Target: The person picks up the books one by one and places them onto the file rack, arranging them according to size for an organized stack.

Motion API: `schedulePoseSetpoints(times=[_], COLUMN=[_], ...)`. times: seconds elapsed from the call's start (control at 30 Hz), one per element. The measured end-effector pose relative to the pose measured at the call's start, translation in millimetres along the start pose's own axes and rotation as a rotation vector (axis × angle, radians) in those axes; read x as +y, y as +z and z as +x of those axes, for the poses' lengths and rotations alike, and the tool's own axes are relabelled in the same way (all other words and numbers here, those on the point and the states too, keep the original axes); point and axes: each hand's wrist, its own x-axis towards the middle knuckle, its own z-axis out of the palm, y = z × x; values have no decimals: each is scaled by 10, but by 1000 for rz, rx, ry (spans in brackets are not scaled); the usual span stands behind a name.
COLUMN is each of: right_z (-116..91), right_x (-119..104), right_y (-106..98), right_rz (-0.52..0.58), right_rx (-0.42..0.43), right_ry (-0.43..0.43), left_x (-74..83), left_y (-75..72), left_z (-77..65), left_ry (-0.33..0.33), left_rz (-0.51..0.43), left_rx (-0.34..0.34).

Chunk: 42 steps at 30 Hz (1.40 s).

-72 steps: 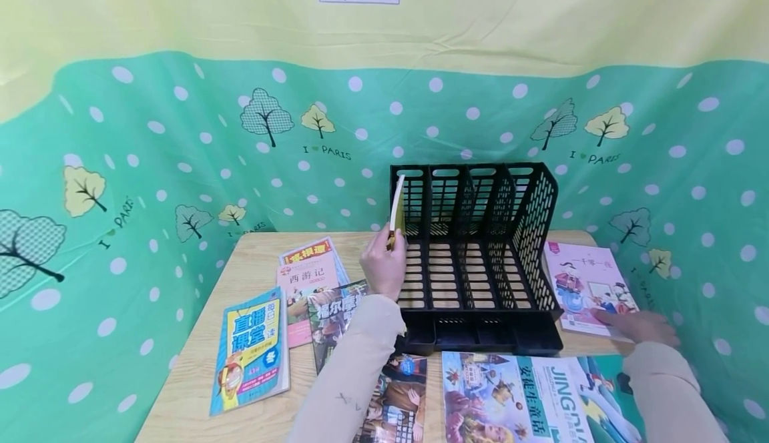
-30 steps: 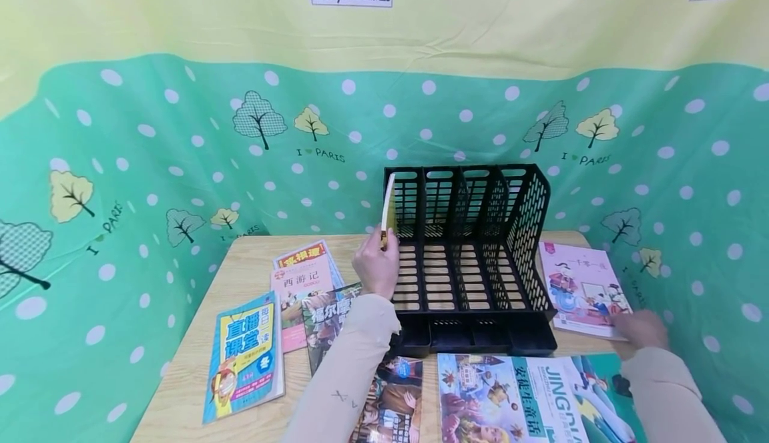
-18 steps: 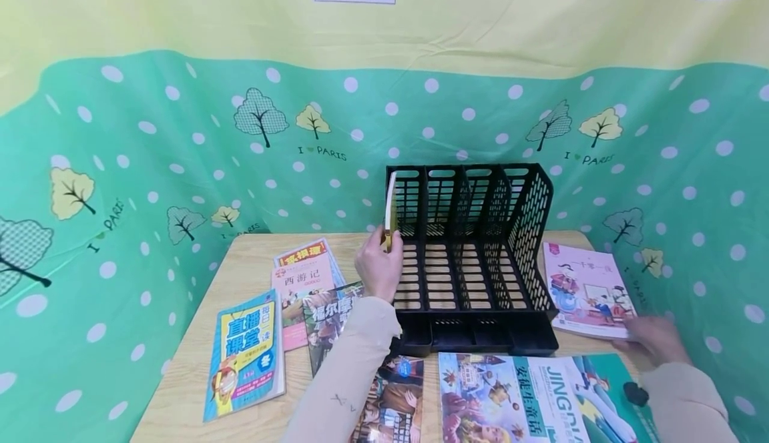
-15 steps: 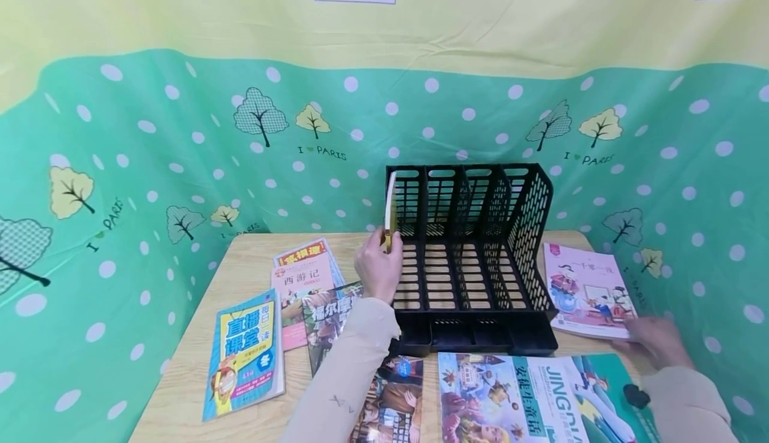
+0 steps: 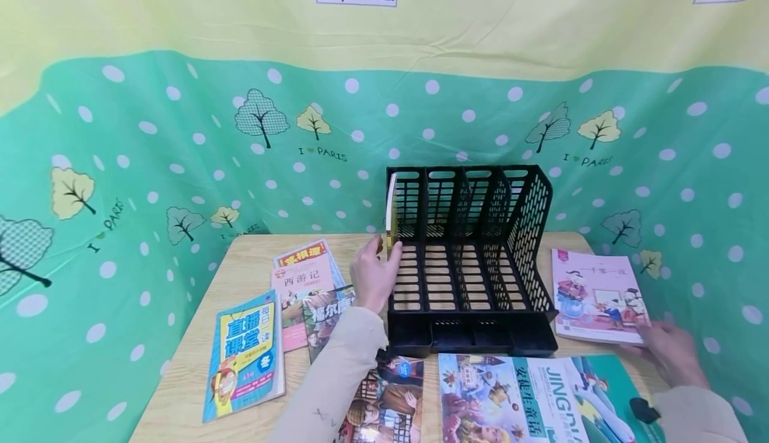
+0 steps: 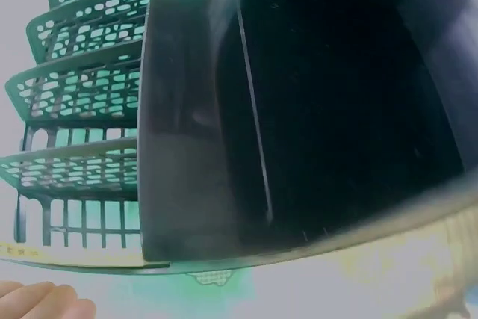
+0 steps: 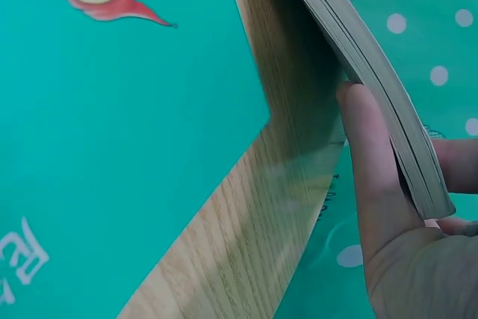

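My left arm reaches forward in its cream sleeve, above the books on the table, with the palm turned toward the rack. The left hand is loosely parted, thumb and fingers on either side of the lower end of a thin upright book; I can't tell whether they touch it. That book stands at the leftmost compartment of the black magazine rack.

My right forearm comes in from the lower right, wrist bent so the hand points left. The right hand pinches the near right corner of the pink 一千零一夜 book, thumb on one face and fingers on the other. The book is just right of the rack, the gripped corner raised off the wooden table. A green cover lies close by.
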Motion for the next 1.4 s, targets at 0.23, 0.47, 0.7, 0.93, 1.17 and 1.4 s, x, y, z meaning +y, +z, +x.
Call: schedulePoseSetpoints(times=[0.23,0.47,0.7,0.93,1.17,1.4], right_z=[-79,-221,-369,-530,-671,-762], right_x=[-42,-86,-96,-143,-235,-256], right_y=[-19,-27,1,-43,15,62], right_rz=[66,72,133,195,283,396], right_rx=[83,89,61,64,150,141], right_ry=[9,-8,-60,-127,-157,-147], left_x=[14,53,104,142,123,123], left_y=[-182,-363,-500,-590,-660,-688], left_z=[-74,-156,-218,-266,-301,-327], left_ry=[-32,-37,-79,-89,-99,-91], left_rz=[-84,-155,-192,-208,-245,-274], left_rx=[-122,-186,-274,-334,-344,-362])
